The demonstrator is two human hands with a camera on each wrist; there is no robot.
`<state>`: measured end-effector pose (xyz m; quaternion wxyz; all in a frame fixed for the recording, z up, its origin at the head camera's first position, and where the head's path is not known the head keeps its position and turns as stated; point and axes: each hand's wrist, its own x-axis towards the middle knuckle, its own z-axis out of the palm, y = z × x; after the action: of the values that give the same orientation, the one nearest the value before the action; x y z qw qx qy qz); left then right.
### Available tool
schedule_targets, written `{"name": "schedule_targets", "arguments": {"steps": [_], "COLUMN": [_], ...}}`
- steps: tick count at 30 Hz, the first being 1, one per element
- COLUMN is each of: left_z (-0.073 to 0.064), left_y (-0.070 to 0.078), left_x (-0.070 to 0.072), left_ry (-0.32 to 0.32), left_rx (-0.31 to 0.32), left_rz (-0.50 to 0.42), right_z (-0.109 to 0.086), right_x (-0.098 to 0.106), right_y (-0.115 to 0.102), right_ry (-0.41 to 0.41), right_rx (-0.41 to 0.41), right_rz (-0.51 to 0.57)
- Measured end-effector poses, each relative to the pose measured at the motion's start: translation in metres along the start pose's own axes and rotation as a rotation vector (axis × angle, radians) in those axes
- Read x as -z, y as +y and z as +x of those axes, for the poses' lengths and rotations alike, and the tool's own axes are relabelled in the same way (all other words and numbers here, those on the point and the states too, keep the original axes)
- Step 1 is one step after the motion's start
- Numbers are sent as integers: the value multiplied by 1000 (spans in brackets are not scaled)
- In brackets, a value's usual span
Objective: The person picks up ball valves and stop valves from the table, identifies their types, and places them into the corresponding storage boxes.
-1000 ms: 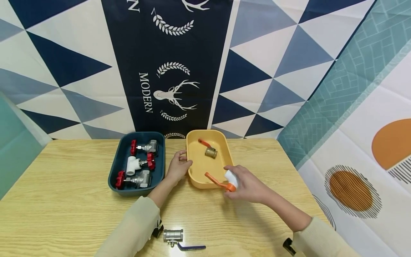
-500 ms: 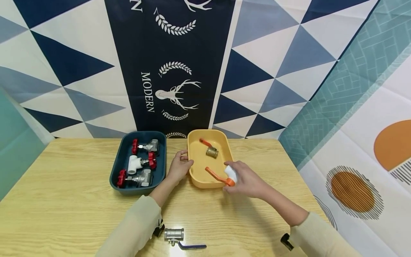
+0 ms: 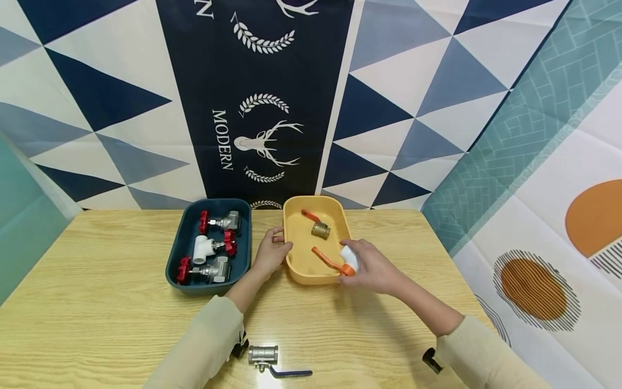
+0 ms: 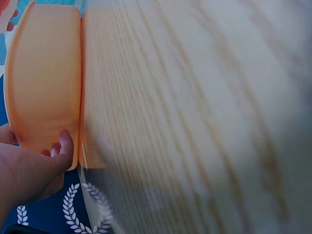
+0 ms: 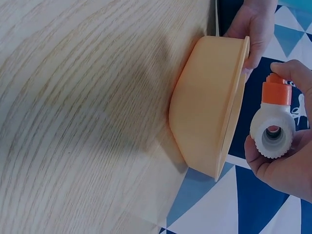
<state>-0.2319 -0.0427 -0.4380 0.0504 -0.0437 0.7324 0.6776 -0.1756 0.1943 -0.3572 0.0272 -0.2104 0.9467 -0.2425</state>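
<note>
A white plastic ball valve (image 3: 350, 258) with an orange lever is pinched in my right hand (image 3: 373, 268), above the near right corner of the yellow tray (image 3: 302, 256). In the right wrist view, the round opening of the valve's white body (image 5: 275, 134) faces the camera, above the tray rim. My left hand (image 3: 269, 254) grips the tray's left side, thumb at the rim. The left wrist view has that hand's fingers (image 4: 66, 146) against the tray's outer wall. Inside the tray lies a brass ball valve (image 3: 320, 230) with a red lever.
A dark blue tray (image 3: 176, 254) on the left holds several pieces, including metal valves (image 3: 218, 270) with red wheels and a white tee valve (image 3: 201, 249). Near the front edge lies a metal ball valve (image 3: 263, 355) with a blue lever. A patterned cloth (image 3: 379, 140) hangs behind the table.
My right hand has shifted slightly away from me with the white ball valve, farther over the yellow tray. The left hand keeps its grip on the tray.
</note>
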Motion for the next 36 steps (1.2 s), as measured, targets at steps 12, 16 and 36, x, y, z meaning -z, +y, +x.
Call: {"name": "schedule_targets", "arguments": {"steps": [12, 16, 36], "left_z": [-1, 0, -1], "left_y": [0, -1, 0], "left_x": [-1, -2, 1], "left_ry": [11, 16, 2], "left_rx": [10, 6, 0], "left_rz": [6, -2, -3], "right_z": [7, 12, 28], "right_x": [-3, -4, -9], "right_y": [4, 5, 0], "right_ry": [16, 23, 30], "right_rx": [-22, -38, -116], "right_rz": [16, 7, 13]}}
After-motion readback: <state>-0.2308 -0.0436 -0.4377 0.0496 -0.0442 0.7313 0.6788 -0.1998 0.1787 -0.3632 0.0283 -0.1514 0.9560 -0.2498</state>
